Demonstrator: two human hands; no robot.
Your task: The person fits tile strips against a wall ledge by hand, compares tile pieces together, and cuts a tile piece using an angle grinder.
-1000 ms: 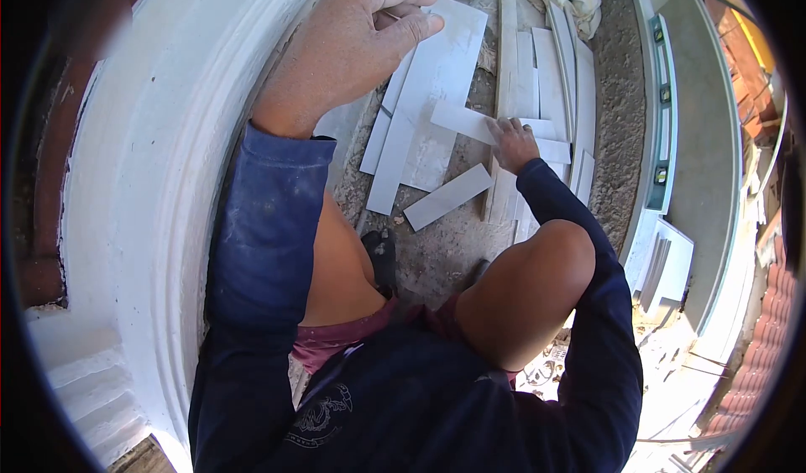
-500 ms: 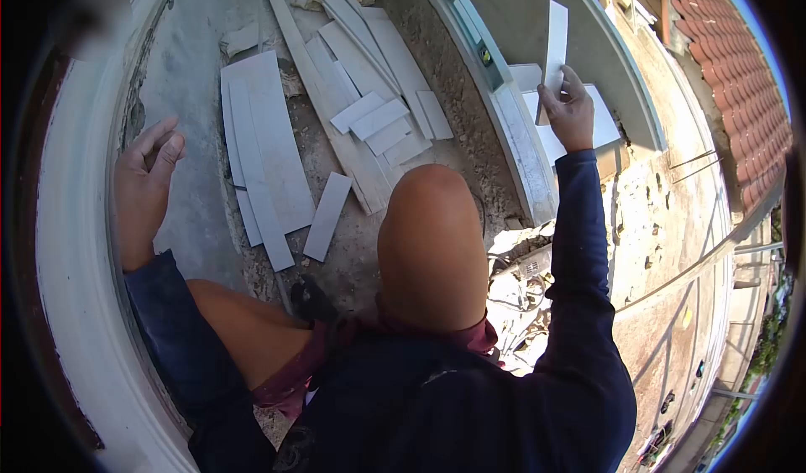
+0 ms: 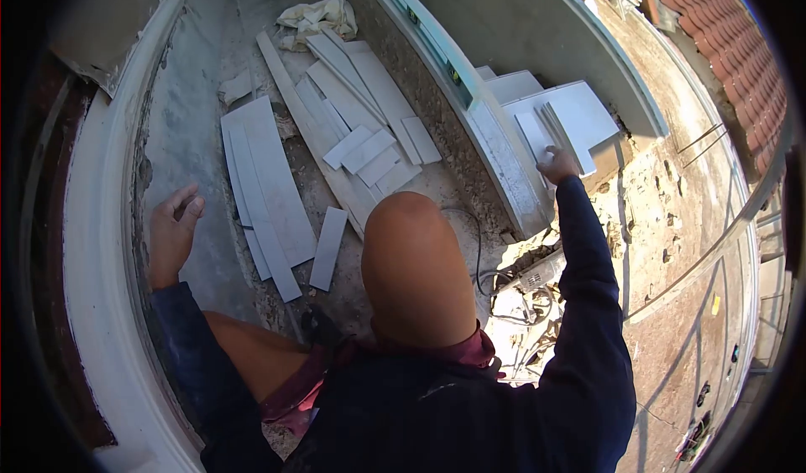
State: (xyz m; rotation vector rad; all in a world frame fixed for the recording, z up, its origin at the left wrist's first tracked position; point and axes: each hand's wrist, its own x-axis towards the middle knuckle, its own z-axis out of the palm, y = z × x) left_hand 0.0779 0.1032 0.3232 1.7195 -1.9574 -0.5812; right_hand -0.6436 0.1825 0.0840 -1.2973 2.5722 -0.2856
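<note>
The narrow tile strip (image 3: 531, 133) lay to the right of the low wall (image 3: 508, 158), close to its near end, on top of the pile of pale tiles (image 3: 598, 112). The right hand (image 3: 558, 165) was at the strip's near end, on that same side of the low wall, its fingers bent in close against the edge; the view did not show whether they pinched the strip or merely touched it. The left hand (image 3: 176, 229) hung well to the left of the low wall, far from the strip, with fingers loosely curled, a small gap by the thumb and nothing visible in its hold.

The strip looked thin, flat and stiff, probably light enough for one hand, yet likely brittle: a knock might chip a corner, and bending could snap it. Its smooth face might slip under the fingertips, so a pinch across both long edges, or thumb above and fingers beneath, seemed the surest hold.

Left of the low wall, cut tile pieces (image 3: 369, 150) overlapped beside a long board (image 3: 294, 95); a spirit level (image 3: 424, 28) rested along the low wall's top.
</note>
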